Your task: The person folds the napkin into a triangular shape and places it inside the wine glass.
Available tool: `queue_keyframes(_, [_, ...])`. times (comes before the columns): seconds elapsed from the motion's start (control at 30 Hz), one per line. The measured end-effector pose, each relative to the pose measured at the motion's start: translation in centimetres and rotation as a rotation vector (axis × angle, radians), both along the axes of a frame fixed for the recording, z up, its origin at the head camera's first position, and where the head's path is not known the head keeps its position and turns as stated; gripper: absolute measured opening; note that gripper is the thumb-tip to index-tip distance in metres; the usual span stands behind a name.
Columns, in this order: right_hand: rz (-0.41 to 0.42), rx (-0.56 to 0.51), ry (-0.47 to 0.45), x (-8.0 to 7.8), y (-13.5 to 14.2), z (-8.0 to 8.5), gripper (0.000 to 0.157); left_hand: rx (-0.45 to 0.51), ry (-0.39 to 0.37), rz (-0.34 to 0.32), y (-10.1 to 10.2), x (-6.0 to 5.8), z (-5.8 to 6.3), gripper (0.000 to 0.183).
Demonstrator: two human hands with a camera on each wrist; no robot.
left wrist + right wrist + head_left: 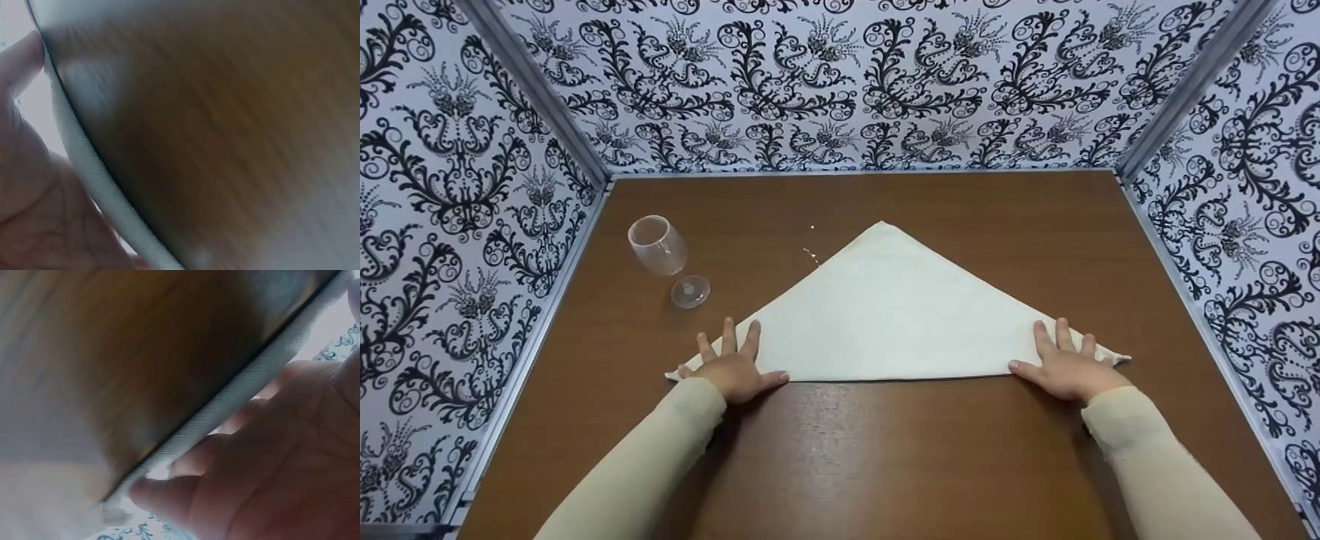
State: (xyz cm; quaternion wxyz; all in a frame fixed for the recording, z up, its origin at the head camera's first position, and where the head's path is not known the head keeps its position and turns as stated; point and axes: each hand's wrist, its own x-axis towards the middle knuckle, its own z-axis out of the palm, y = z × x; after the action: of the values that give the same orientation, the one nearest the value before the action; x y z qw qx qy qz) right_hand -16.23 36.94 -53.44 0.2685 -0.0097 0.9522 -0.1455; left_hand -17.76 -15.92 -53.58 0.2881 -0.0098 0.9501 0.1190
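Note:
A white cloth napkin point(885, 315), folded into a triangle, lies flat on the brown table with its peak pointing away from me. Spread fingers of my left hand point(735, 375) rest on its left corner, the thumb along the near folded edge. On the right corner, my right hand point(1069, 371) lies in the same way with fingers apart. In the left wrist view the palm point(45, 219) is beside the napkin's folded edge point(107, 185). The right wrist view has the fingers and palm point(281, 455) along that edge point(214, 410).
A clear stemmed glass point(658, 247) stands at the left of the table point(847, 457), beyond my left hand. Small pale specks point(811, 255) lie by the napkin's upper left edge. Patterned black-and-white panels point(810, 82) wall the table at the back and both sides.

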Motion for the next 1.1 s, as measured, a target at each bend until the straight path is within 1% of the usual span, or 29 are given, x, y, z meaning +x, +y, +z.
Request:
queue_keyframes(0.13, [-0.006,0.014,0.019,-0.1,0.8,-0.1,0.111,-0.008,0.025,-0.014,-0.5,-0.3,-0.6,0.12])
queue_keyframes(0.23, [-0.016,0.015,0.027,-0.2,1.2,-0.1,0.108,0.002,0.034,-0.019,-0.7,-0.5,-0.8,0.12])
queue_keyframes(0.43, [-0.012,0.016,0.051,-0.4,1.7,0.0,0.107,0.017,0.026,-0.009,-0.5,-0.8,-0.4,0.117])
queue_keyframes(0.7, [0.004,0.043,0.089,-0.9,2.5,-0.5,0.109,0.011,0.055,-0.011,0.1,-1.0,0.2,0.116])
queue_keyframes(0.8, [0.001,0.053,0.104,-1.1,2.8,-0.7,0.11,0.019,0.054,-0.008,0.3,-1.1,0.3,0.116])
queue_keyframes(1.1, [0.003,0.054,0.113,-1.4,3.2,-1.0,0.112,0.015,0.039,-0.007,0.4,-2.2,-0.3,0.119])
